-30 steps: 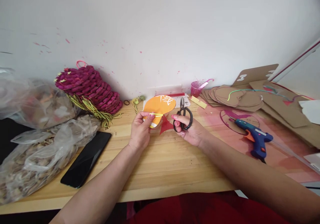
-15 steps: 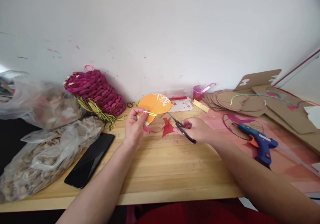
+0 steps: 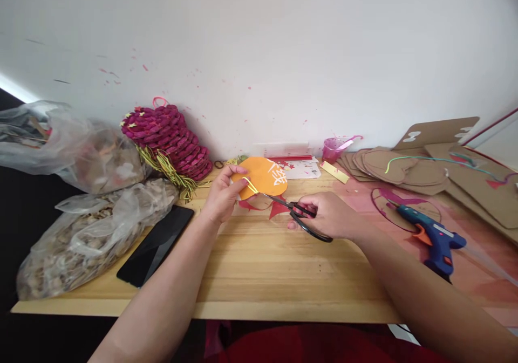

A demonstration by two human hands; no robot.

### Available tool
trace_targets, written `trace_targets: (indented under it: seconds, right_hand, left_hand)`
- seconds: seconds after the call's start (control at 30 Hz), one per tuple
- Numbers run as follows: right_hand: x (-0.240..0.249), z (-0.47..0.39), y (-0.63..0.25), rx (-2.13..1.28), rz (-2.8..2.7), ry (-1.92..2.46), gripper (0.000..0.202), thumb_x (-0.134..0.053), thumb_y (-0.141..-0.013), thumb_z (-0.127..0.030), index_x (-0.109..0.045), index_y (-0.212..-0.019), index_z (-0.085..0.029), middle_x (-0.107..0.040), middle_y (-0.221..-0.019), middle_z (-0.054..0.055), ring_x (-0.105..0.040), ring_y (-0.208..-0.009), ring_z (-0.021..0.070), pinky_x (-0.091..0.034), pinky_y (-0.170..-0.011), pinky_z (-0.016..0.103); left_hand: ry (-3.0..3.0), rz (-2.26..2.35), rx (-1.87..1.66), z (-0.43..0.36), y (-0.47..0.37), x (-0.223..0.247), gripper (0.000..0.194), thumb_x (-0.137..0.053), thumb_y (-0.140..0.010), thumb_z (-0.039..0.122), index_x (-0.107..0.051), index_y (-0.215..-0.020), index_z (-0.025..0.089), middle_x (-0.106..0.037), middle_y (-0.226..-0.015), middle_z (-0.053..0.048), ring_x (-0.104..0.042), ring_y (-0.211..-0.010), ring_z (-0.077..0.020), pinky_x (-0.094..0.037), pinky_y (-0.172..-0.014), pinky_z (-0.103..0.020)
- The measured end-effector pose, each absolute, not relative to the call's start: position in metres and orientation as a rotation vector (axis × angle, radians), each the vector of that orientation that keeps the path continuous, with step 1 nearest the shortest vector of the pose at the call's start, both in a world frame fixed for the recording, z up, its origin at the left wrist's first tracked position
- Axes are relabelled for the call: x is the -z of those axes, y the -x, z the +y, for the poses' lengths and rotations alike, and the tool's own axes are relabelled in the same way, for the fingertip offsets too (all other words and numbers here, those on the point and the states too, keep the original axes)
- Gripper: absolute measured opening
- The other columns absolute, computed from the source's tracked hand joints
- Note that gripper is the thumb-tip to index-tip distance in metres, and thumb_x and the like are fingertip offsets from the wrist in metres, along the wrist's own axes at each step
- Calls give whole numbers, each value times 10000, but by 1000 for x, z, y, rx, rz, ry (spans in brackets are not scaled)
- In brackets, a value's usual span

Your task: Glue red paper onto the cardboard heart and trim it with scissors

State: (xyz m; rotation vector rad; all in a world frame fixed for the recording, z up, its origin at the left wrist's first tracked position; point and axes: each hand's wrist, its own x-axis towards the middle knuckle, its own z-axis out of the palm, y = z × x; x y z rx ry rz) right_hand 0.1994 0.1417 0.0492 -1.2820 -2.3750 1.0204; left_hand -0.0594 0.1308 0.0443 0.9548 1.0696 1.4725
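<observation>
My left hand (image 3: pixel 224 194) pinches the orange card (image 3: pixel 262 175) — my right hand (image 3: pixel 324 214) grips black scissors (image 3: pixel 311 227) — above a wooden table (image 3: pixel 263 276) before a pink-flecked wall (image 3: pixel 259 61).

Black scissors (image 3: pixel 296 210) by orange card (image 3: pixel 259 173)

phone (image 3: pixel 155 246): glossy black | table (image 3: pixel 259 276): smooth wood | bags (image 3: pixel 103 233): clear plastic | sheets (image 3: pixel 380 164): matt cardboard
</observation>
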Motion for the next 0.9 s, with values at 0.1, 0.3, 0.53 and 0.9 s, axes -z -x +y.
trace_targets:
  seconds: [0.1,0.3,0.53,0.9]
  right_hand:
    - [-49,141,-199,-956,-2399,1295,373,-671,-775,-580,-663,-743,-208,-604,-635,-30,-431,-552,110,-240,-494,257]
    - [-52,138,-197,-839,-2423,1317,379,-681,-762,-601,-669,-733,-223,-650,-638,-29,-477,-566,121,-264,-511,263]
    - [-54,136,-194,-758,-2450,1335,344,-670,-780,-575,-687,-726,-235,-639,-628,-34,-477,-548,116,-255,-503,265]
    - [-58,136,-194,-809,-2430,1364,375,-669,-776,-604,-739,-770,-236,-639,-614,-25,-480,-559,126,-259,-511,265]
  left_hand:
    - [-973,1048,-1476,130,59,-45,435,-863,-609,270,-552,-901,187,-635,-880,-18,-648,-650,-154,-578,-472,-273]
    - [-1027,1019,-1501,132,61,-41,417,-875,-620,276,-583,-903,185,-593,-852,-14,-595,-670,-132,-579,-487,-252]
    - [-1047,1008,-1477,131,61,-41,417,-883,-627,290,-587,-902,188,-586,-867,-17,-583,-672,-131,-604,-527,-294]
    - [-1031,996,-1495,133,64,-40,410,-878,-635,282,-585,-905,185,-587,-875,-12,-586,-676,-122,-597,-538,-272]
